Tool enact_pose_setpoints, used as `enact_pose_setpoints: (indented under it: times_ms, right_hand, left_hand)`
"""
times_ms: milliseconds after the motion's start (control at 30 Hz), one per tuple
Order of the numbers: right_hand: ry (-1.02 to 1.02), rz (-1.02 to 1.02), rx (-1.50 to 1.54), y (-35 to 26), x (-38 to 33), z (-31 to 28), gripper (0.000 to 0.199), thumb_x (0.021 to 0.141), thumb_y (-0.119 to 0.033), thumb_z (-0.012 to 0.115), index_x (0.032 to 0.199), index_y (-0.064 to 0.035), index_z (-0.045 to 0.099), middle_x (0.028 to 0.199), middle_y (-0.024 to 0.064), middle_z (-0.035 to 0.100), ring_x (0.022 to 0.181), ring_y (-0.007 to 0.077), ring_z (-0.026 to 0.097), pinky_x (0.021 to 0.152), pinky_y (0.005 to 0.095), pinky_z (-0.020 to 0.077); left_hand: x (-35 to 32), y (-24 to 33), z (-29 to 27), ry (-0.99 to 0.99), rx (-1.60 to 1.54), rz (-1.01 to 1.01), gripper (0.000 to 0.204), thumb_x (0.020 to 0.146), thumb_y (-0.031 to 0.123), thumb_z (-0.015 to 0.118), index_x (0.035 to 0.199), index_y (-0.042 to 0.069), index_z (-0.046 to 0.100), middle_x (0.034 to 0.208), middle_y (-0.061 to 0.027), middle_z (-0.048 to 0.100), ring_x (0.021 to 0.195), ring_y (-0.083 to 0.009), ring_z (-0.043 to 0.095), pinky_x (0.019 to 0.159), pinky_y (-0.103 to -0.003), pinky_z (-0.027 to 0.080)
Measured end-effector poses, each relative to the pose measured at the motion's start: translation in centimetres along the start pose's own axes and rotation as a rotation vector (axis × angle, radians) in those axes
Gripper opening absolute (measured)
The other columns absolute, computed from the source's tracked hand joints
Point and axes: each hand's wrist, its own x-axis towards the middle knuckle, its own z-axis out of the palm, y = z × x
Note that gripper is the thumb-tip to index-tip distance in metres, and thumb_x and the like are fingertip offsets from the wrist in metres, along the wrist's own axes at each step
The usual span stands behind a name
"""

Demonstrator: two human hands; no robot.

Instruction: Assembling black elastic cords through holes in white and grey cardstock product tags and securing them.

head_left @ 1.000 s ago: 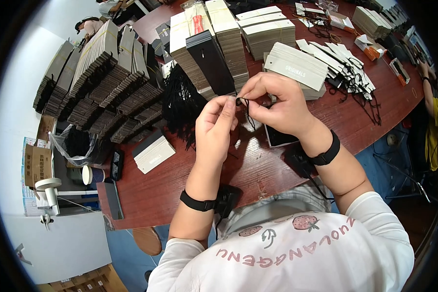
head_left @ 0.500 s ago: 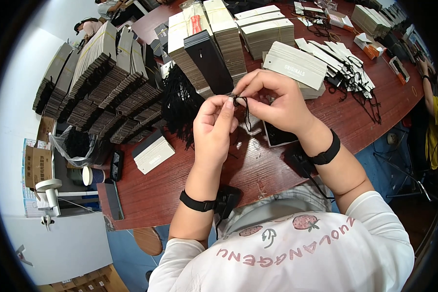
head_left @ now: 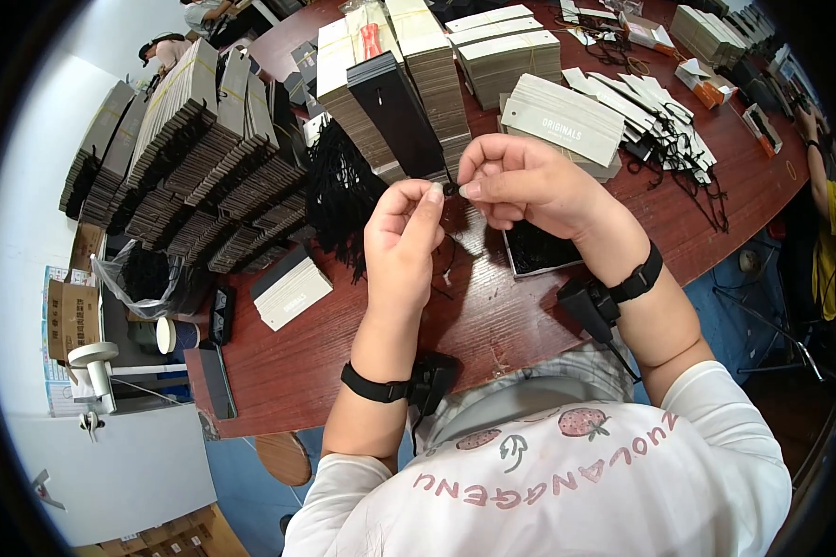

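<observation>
Hands raised together over red-brown table point(head_left: 548, 306), fingertips nearly meeting. Left hand point(head_left: 401, 243) curled, thumb and forefinger pinched on thin black cord point(head_left: 450, 189); remaining fingers folded toward palm. Right hand point(head_left: 520, 181) likewise curled, thumb and forefinger pinched on same cord from opposite side. Cord itself tiny and dark against dark background: only a short bit visible between fingertips, rest hidden behind fingers or lost against table; cannot tell whether knotted or looped. Black wristband with small black device on each forearm.

Black flat card point(head_left: 541, 251) lying on table just under right hand, upper part covered by hand. Bundle of black cords point(head_left: 339, 190) heaped left of hands, strands not separable by eye. Stack of white tags point(head_left: 567, 125) behind right hand. Tall stacks of dark-edged tags point(head_left: 204, 167) filling far left of table, bent by lens. Small white tag stack point(head_left: 291, 290) near left forearm. Another person's arm in yellow sleeve point(head_left: 831, 223) cut off at right rim, hand hard to make out.
</observation>
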Motion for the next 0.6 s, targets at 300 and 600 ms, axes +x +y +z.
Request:
enact_pose_setpoints:
  times_ms: [300, 600]
  right_hand:
    - [0.126, -0.050, -0.263, -0.35, -0.12, 0.07, 0.010, 0.078, -0.007, 0.067, 0.084, 0.0001, 0.065, 0.074, 0.0020, 0.063, 0.064, 0.0043, 0.054, 0.054, 0.0176, 0.0418]
    - [0.218, -0.107, -0.471, -0.74, -0.17, 0.53, 0.012, 0.076, -0.011, 0.070, 0.083, -0.0020, 0.070, 0.058, -0.0043, 0.056, 0.048, -0.0003, 0.039, 0.042, 0.0164, 0.0270]
  left_hand:
    - [0.03, -0.40, -0.20, -0.003, -0.032, -0.013, 0.005, 0.087, 0.008, 0.059, 0.089, 0.003, 0.058, 0.070, 0.0065, 0.049, 0.054, 0.0012, 0.034, 0.046, -0.016, 0.025]
    - [0.08, -0.16, -0.23, 0.009, 0.054, -0.032, 0.007, 0.088, 0.009, 0.055, 0.086, 0.002, 0.058, 0.067, 0.0035, 0.047, 0.054, -0.0015, 0.037, 0.046, -0.017, 0.029]
